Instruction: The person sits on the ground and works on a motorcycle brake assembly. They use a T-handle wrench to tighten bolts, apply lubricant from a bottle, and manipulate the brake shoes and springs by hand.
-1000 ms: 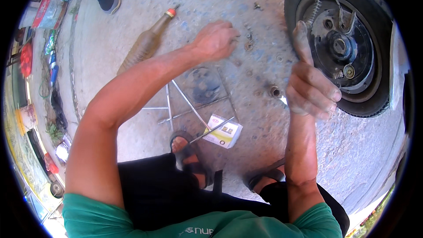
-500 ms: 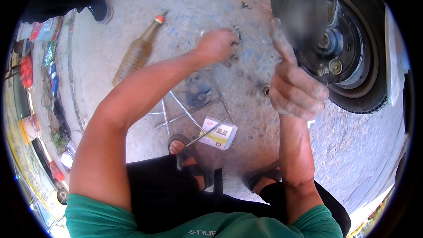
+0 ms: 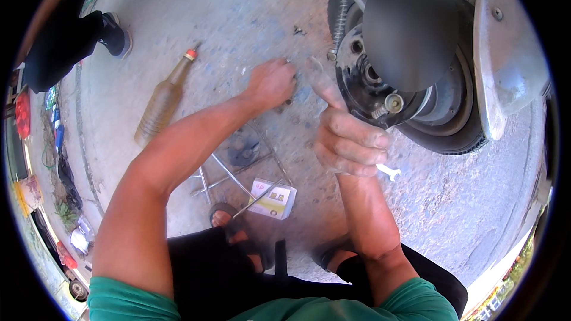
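Low over the stained ground, my left hand is closed. A small thing shows at its fingertips, too hidden to name. My right hand is beside a wheel assembly, its lower fingers curled and one digit stretched out toward the black metal brake plate. From under the curled fingers comes the open end of a wrench, which they appear to grip; its handle is hidden. The plate carries a spring-loaded bolt and a long coil spring. A blurred oval covers the wheel's middle.
An amber plastic bottle with a red cap lies at left. Metal rods, a dark disc and a white-and-yellow box lie near my feet. A small bolt is farther off. Another person's shoe stands far left.
The view has shifted, and the wheel and brake plate appear nearer the middle. The wrench end shows more clearly beside my right hand. Another person's arm has come in at upper left.
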The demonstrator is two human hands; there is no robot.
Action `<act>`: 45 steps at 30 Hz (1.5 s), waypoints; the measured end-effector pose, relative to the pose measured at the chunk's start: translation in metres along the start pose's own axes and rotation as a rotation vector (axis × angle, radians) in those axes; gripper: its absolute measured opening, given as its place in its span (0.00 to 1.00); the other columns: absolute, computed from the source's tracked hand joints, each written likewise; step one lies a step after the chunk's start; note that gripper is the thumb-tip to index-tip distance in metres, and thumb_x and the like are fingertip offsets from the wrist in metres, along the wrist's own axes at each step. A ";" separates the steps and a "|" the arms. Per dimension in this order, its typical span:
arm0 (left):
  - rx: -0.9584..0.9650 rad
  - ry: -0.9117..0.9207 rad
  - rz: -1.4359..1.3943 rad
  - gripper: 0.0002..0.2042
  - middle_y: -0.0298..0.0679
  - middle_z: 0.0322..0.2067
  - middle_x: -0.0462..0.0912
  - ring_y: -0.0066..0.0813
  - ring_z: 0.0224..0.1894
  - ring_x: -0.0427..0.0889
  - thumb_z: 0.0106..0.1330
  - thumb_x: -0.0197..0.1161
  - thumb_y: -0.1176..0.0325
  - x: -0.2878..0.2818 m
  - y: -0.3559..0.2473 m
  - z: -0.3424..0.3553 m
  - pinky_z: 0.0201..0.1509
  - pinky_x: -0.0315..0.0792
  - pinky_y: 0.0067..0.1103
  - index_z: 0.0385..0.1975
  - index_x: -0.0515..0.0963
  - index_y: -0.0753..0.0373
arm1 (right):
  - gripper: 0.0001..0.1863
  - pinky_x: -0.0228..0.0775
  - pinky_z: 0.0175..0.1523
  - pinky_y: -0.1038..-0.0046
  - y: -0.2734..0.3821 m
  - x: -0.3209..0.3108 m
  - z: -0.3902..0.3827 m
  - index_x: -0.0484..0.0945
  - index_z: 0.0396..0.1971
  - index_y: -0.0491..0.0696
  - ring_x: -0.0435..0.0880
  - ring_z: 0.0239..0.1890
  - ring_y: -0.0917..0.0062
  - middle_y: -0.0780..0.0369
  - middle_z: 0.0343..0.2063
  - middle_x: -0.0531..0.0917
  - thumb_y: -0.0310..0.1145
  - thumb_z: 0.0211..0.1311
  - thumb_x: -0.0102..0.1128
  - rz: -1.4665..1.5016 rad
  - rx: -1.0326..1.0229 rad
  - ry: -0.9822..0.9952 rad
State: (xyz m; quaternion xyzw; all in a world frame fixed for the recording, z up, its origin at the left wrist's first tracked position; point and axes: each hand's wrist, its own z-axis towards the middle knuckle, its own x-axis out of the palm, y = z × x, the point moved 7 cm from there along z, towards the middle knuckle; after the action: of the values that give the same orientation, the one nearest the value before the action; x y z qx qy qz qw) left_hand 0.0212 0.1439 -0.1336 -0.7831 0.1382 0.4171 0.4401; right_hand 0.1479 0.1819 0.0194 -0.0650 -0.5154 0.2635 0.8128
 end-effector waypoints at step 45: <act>0.794 -0.532 -0.211 0.07 0.48 0.41 0.81 0.41 0.42 0.81 0.56 0.68 0.76 -0.174 -0.169 -0.114 0.44 0.75 0.29 0.34 0.82 0.65 | 0.35 0.71 0.21 0.79 -0.022 -0.019 0.010 0.66 0.63 0.43 0.74 0.15 0.86 0.71 0.20 0.75 0.53 0.67 0.56 0.029 -0.098 -0.039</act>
State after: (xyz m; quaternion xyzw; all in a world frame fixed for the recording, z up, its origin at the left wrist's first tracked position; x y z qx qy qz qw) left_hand 0.0737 0.1235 0.1284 -0.4306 0.0893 0.4712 0.7646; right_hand 0.1407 0.1525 0.0168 -0.1071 -0.5427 0.2507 0.7945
